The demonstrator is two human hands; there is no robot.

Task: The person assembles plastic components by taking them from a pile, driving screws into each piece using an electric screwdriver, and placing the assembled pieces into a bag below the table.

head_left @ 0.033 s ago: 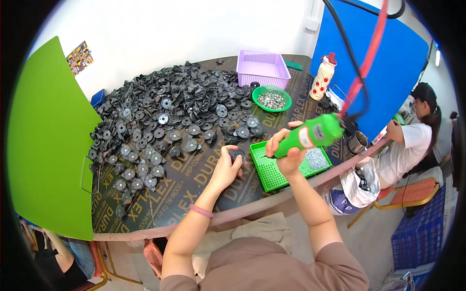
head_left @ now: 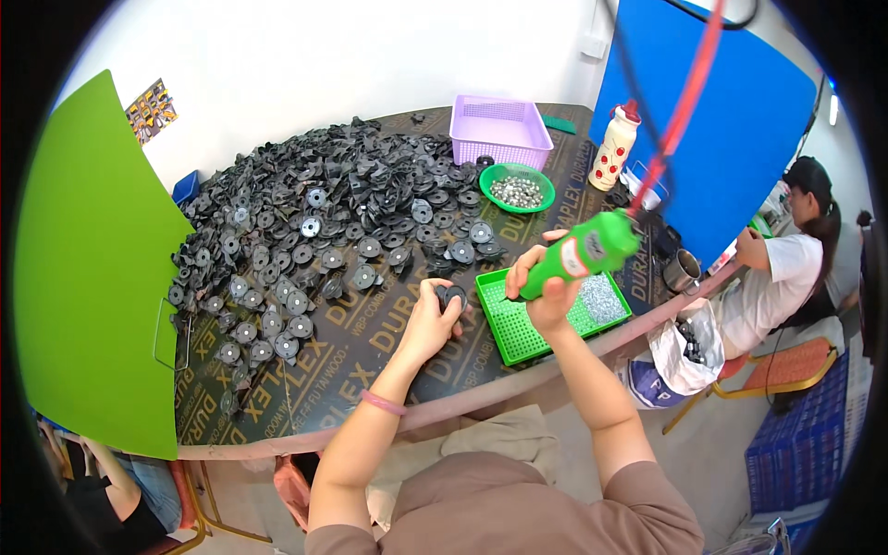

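My left hand (head_left: 435, 319) is closed around a black round plastic part (head_left: 451, 296), held just above the table left of a green tray. In my right hand (head_left: 548, 294) is a green electric screwdriver (head_left: 587, 252), its thin bit pointing left toward the part but apart from it. A red cord (head_left: 680, 125) runs up from the screwdriver's back end. Beneath this hand lies the perforated green tray (head_left: 518, 344), with a heap of small silvery screws (head_left: 601, 301) in its right part.
A large heap of black plastic parts (head_left: 342, 185) covers the table's left and back. Behind the tray stand a green bowl of small metal pieces (head_left: 518, 192), a lilac basket (head_left: 499, 153) and a bottle (head_left: 615, 148). A metal mug (head_left: 682, 271) sits right; a co-worker (head_left: 772, 287) is beyond.
The screwdriver's back end has swung slightly to the left, and its red cord has shifted left with it. My left hand and the black part have hardly moved.
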